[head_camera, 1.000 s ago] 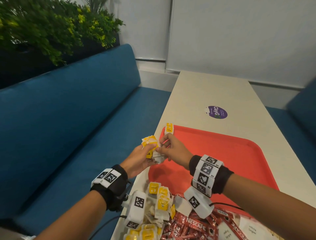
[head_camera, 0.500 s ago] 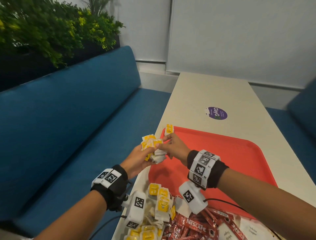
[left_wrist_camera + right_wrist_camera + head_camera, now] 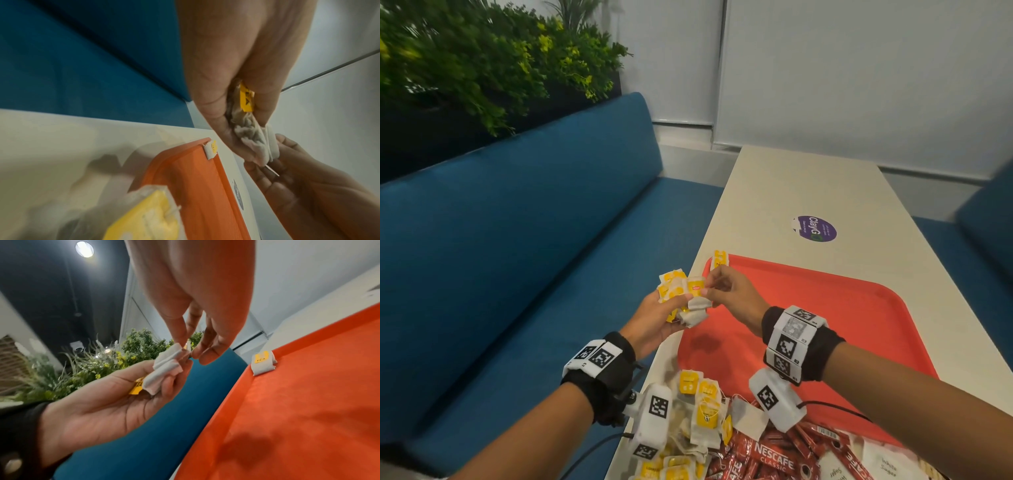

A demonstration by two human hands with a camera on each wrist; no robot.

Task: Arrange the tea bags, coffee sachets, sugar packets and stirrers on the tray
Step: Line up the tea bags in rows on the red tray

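The blue bench (image 3: 517, 274) runs along the left of the long pale worktop (image 3: 808, 192), with green plants (image 3: 482, 61) behind its backrest. On the worktop lies one red tray (image 3: 825, 308), the landmark here. Beyond the tray's far edge sits a single purple round sticker (image 3: 814, 228) reading "ClayG". One tea bag (image 3: 720, 259) with a yellow "TEA" tag leans on the tray's far left corner. At the tray's near edge lies a heap: loose tea bags (image 3: 702, 407) with yellow tags, too tangled to count, red coffee sachets (image 3: 774, 460) marked "NESCAFE CLASSIC", and at least two sugar packets (image 3: 887, 467) marked "White Sugar". Just left of the tray's left rim, above the worktop edge, the left hand (image 3: 654, 325) grips a bunch of tea bags (image 3: 683, 298), fingers curled round them. The right hand (image 3: 732, 291) pinches one bag of that bunch between thumb and fingertips.
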